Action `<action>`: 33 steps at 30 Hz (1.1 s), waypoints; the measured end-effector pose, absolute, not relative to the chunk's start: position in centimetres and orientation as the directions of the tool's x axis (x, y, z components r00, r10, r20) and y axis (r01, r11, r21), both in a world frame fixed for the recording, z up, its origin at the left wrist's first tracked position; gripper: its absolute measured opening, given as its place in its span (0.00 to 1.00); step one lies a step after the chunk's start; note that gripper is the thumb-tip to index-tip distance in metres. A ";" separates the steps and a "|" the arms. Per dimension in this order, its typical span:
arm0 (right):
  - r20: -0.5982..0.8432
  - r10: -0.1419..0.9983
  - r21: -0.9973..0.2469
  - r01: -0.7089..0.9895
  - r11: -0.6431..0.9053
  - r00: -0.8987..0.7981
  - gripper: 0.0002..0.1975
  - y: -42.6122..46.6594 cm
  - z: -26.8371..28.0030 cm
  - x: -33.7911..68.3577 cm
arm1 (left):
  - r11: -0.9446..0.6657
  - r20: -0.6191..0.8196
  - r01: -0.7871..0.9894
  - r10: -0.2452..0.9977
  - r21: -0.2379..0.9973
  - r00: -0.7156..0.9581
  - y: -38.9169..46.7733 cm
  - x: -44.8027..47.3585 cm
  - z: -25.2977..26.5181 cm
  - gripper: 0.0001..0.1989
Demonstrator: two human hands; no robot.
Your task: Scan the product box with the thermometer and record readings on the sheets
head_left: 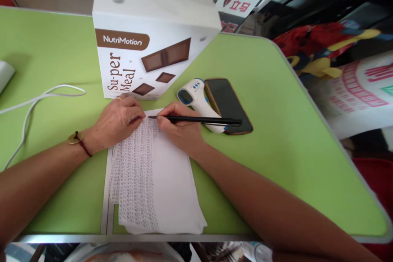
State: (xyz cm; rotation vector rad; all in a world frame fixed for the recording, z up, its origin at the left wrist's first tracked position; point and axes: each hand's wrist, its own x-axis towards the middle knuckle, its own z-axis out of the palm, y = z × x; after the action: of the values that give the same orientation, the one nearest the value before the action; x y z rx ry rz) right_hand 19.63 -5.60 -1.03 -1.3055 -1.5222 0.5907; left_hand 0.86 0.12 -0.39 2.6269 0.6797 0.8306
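Note:
A thin black pen is pinched in my right hand, its tip touching the top of a stack of white paper sheets. Rows of small handwritten characters cover the left half of the top sheet; the right half is blank. My left hand, fingers curled, holds the upper left corner of the paper down. A bracelet with a round disc circles that wrist. Just beyond my hands stands a white NutriMotion box. Beside my right hand lies a white and blue handheld thermometer, partly over a dark phone.
The green table has a metal edge and a metal seam running under the papers. A white cable loops across the left side. Beyond the far right edge are a vehicle's plate and a printed white bag.

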 end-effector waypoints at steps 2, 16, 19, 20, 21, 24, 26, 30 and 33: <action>0.359 0.931 -0.845 0.448 0.292 0.071 0.04 -5.6 -1.0 19.7 | -0.842 0.450 0.355 0.522 0.406 0.724 0.1 0.8 -0.4 0.05; 0.328 0.940 -0.863 0.434 0.259 0.093 0.03 -5.7 -1.0 19.7 | -0.822 0.380 0.409 0.552 0.396 0.743 0.0 0.7 -0.1 0.07; 0.337 0.936 -0.861 0.433 0.265 0.097 0.03 -5.6 -1.0 19.7 | -0.821 0.374 0.413 0.553 0.394 0.744 0.0 0.7 -0.1 0.07; 0.344 0.934 -0.859 0.434 0.271 0.096 0.03 -5.6 -1.1 19.7 | -0.823 0.377 0.414 0.552 0.390 0.743 0.0 0.7 -0.1 0.07; 0.350 0.932 -0.858 0.432 0.277 0.096 0.03 -5.6 -1.1 19.7 | -0.826 0.383 0.412 0.549 0.386 0.742 0.0 0.7 -0.2 0.07; 0.354 0.929 -0.861 0.424 0.281 0.104 0.04 -5.6 -1.2 19.7 | -0.832 0.394 0.402 0.540 0.382 0.743 0.0 0.7 -0.1 0.07; 0.355 0.928 -0.864 0.419 0.280 0.111 0.04 -5.5 -1.2 19.7 | -0.830 0.387 0.406 0.542 0.382 0.746 0.0 0.6 -0.1 0.07; 0.373 0.920 -0.861 0.415 0.295 0.121 0.04 -5.5 -1.1 19.7 | -0.842 0.398 0.401 0.527 0.360 0.751 0.1 0.6 -0.1 0.09; 0.361 0.925 -0.862 0.422 0.281 0.121 0.04 -5.5 -1.1 19.7 | -0.856 0.415 0.391 0.509 0.339 0.754 0.1 0.7 -0.2 0.10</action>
State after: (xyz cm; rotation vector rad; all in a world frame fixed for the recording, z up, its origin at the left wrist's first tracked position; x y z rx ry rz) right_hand 19.70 -5.48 -1.09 -1.3161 -1.4823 0.5915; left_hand 0.69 0.10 -0.20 2.7211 0.7090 0.7420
